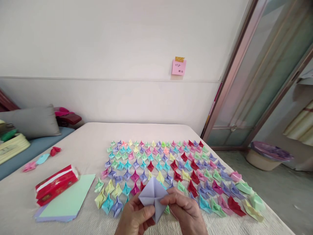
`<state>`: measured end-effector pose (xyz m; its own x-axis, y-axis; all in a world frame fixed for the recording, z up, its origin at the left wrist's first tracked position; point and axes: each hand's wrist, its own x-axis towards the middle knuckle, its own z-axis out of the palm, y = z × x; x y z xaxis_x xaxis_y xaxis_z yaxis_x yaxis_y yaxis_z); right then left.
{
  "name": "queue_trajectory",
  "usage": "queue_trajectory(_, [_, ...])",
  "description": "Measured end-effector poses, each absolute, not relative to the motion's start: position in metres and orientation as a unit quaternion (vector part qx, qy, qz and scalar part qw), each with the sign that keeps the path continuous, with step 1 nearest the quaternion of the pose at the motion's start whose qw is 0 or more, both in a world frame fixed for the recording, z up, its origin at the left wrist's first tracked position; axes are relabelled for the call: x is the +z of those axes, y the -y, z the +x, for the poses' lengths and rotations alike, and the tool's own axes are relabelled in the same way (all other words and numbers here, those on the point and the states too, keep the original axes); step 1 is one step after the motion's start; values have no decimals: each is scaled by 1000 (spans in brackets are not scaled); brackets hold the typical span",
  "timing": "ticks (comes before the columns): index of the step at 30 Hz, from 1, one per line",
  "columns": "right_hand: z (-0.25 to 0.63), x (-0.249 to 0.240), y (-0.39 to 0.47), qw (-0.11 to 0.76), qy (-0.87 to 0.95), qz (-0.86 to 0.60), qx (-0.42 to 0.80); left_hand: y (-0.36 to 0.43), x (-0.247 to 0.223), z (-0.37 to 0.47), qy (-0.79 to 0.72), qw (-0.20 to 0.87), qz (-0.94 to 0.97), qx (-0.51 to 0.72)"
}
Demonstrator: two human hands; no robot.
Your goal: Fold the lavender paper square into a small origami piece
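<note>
While both grip lilac folded paper (153, 197), left hand (133, 218), right hand (187, 213)

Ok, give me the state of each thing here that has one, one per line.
Lavender paper: partly folded, creased, held up in both hands.
Left hand: pinching the paper's lower left edge.
Right hand: pinching its right side.
Folded paper pieces: finished, laid in rows on the bed.
Paper sheets: flat, unfolded, stacked.
Red tissue pack: lying on its side.
</note>
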<state>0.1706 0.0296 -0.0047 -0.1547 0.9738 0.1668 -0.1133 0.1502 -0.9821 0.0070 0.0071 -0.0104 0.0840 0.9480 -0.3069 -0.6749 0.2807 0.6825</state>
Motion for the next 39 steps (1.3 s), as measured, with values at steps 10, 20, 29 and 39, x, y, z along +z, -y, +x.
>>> queue_trajectory(10, [173,-6,-29,517,591,-368,498,-5,2,10,-337,748,197,537])
queue_trajectory(20, [161,0,-24,547,447,-401,584,-8,-11,7,-423,675,210,567])
queue_trajectory(29, [157,2,-32,475,412,-344,697,-10,-17,5,-429,673,203,567])
queue_trajectory(39, [160,-1,-31,512,406,-418,631,-9,-16,7,-432,677,208,559])
